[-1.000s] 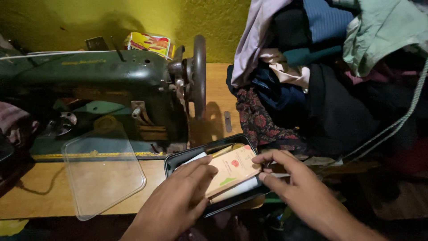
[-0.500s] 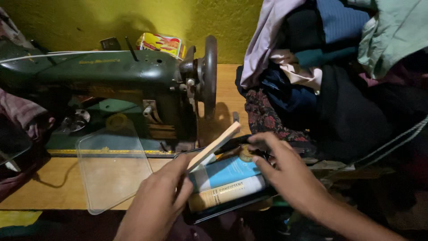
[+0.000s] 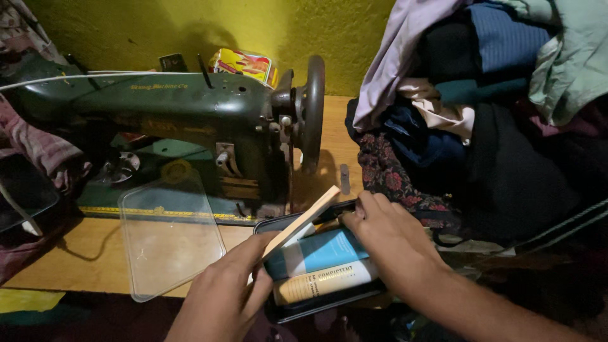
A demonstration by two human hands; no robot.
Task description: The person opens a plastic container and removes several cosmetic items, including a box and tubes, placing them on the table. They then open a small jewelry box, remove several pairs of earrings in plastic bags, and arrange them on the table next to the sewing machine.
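Two hands lift a flat tan packet point(image 3: 303, 220) from a dark open box point(image 3: 329, 303) at lower centre.

The left hand point(image 3: 221, 297) pinches its lower end; the right hand point(image 3: 392, 244) grips its upper end. A clear lid point(image 3: 168, 244) lies left on the worktop point(image 3: 44, 272), a green sewing machine point(image 3: 183, 120) above.

Rough yellow wall point(image 3: 190, 25) behind a dimly lit wooden table point(image 3: 82, 266)

Sewing machine point(image 3: 190, 107): dark green w/ gold lettering. Wall point(image 3: 209, 25): yellow-green. Tabletop point(image 3: 57, 259): light wood. Lid point(image 3: 170, 237): clear plastic. Box point(image 3: 320, 310): black; inside, blue packet point(image 3: 323, 252) & cream tube point(image 3: 323, 283). Thin card point(image 3: 303, 220): tan. Clothes pile point(image 3: 481, 107): lilac, navy, mint, black, red-floral print.
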